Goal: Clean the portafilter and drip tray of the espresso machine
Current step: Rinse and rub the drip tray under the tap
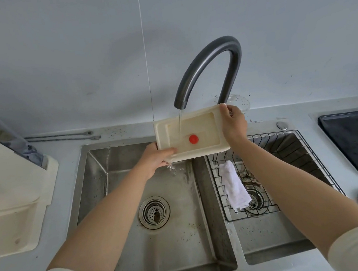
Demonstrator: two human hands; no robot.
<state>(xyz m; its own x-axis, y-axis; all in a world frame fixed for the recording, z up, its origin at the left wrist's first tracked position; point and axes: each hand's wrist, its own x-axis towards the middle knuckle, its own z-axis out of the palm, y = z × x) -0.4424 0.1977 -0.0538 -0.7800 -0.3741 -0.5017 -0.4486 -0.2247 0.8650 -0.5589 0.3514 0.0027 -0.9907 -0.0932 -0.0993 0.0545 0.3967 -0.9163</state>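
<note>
The drip tray (pixel 203 126) hangs under the running faucet (pixel 210 63) over the sink (pixel 184 234), long axis left to right, left hand (pixel 156 157) gripping the low near corner where water spills off, right hand (pixel 234 123) with its fingers curled round the higher far end.

Both arms stretch fwd, forearms bare. L hand (pixel 156 157) grips tray (pixel 203 123) at near-left corner, thumb on top; R hand (pixel 234 125) holds far-right edge, fingers curled behind.
</note>
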